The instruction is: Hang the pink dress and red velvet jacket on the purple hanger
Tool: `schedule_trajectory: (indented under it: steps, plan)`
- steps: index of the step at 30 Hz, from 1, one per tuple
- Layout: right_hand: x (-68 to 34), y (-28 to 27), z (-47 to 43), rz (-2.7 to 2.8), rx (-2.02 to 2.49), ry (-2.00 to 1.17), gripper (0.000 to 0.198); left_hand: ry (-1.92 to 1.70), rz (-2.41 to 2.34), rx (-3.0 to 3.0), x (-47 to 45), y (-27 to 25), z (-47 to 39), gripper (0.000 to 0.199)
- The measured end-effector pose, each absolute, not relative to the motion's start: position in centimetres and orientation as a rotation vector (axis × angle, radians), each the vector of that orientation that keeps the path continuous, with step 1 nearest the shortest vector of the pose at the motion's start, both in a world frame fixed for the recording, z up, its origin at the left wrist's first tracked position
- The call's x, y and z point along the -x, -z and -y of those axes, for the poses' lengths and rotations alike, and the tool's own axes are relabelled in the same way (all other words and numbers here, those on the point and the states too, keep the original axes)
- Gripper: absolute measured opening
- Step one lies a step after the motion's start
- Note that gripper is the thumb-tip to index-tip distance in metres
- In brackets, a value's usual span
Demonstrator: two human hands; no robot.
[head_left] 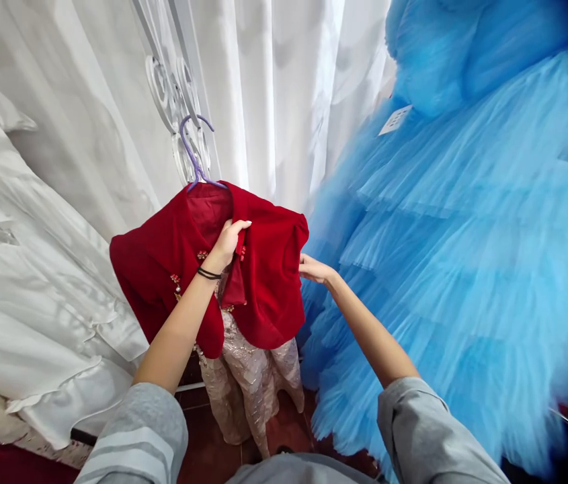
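A red velvet jacket (273, 289) with beaded fastenings hangs on a purple hanger (193, 151), which hooks onto a white scrolled metal stand. My left hand (230, 240) grips the jacket's front edge near the neckline, its thumb lying over the outside. At the jacket's right side, my right hand (314, 267) touches the sleeve; its fingertips are partly hidden behind the cloth. Below the jacket a pale, shiny patterned skirt (248, 376) hangs down towards the floor.
A large blue tulle gown (445, 255) with a white tag (395, 119) fills the right side. White gowns (21, 269) hang on the left. Behind the scrolled metal stand (163, 94) are white curtains (263, 87). Dark red floor tiles (203, 437) show below.
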State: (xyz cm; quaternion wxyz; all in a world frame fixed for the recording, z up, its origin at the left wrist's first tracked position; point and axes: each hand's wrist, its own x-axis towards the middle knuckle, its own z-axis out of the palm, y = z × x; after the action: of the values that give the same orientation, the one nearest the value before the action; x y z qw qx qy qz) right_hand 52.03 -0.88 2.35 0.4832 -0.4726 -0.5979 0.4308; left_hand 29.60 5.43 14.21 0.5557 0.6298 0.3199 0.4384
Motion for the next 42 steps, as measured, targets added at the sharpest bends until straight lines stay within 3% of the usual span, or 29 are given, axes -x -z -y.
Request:
schedule_trajectory:
  steps: [2,5,9,12,14,18,19,21,24,26,29,31,34,36,39,42]
  plan:
    - [-51.5,-2.1,1.2,1.541,1.117,-1.144,0.044,-1.052,-0.78,-1.428,-29.6,-14.5,-5.6,0.014]
    - [-52.3,-4.4,2.7,1.545,1.177,-0.944,0.036,-1.089,-0.743,-1.399,-29.4,-14.6,-6.0,0.013]
    - [-55.1,-9.5,6.1,1.234,1.337,-0.021,0.029,-1.168,-0.718,-1.287,-29.5,-14.3,-6.7,0.011]
    - [-54.9,-10.0,8.4,1.027,1.365,0.535,0.031,-1.229,-0.707,-1.223,-30.0,-14.0,-7.1,0.013]
    - [-53.5,-7.8,9.3,1.118,1.529,0.461,0.037,-1.267,-0.675,-1.195,-30.2,-13.9,-7.2,0.013]
    - [-51.0,-1.3,9.8,1.756,1.703,-0.781,0.046,-1.189,-0.569,-1.177,-29.9,-14.0,-7.1,0.012]
    - [-50.9,-0.1,9.8,1.824,1.665,-0.94,0.044,-1.152,-0.534,-1.183,-29.7,-14.1,-7.1,0.012]
    - [-51.4,1.6,9.4,1.757,1.675,-0.744,0.045,-1.078,-0.472,-1.209,-29.4,-14.2,-7.0,0.013]
    - [-52.3,2.6,8.3,1.473,1.635,-0.219,0.085,-1.007,-0.418,-1.237,-29.0,-14.3,-7.0,0.015]
    - [-52.6,2.3,7.7,1.492,1.536,-0.363,0.094,-0.984,-0.396,-1.275,-28.8,-14.3,-6.9,0.015]
    - [-52.8,0.6,7.3,1.541,1.454,-0.611,0.055,-1.045,-0.358,-1.417,-28.3,-14.5,-6.4,0.021]
    - [-53.3,-1.0,7.3,1.337,1.438,-0.253,0.037,-1.205,-0.36,-1.466,-27.7,-14.8,-6.0,0.027]
    - [-54.3,-2.3,7.4,0.936,1.415,0.363,0.032,-1.343,-0.436,-1.486,-26.7,-15.4,-5.5,0.031]
    - [-55.0,-2.3,7.4,1.087,1.59,0.31,0.029,-1.205,-0.564,-1.635,-25.7,-15.6,-5.2,0.034]
    - [-55.2,-2.1,8.0,1.539,1.86,-0.092,0.016,-1.063,-0.728,-1.897,-22.8,-16.0,-4.6,0.027]
    - [-53.8,-3.5,9.2,1.471,2.016,0.061,0.028,-1.413,-0.816,-2.101,-18.7,-16.7,-4.0,0.027]
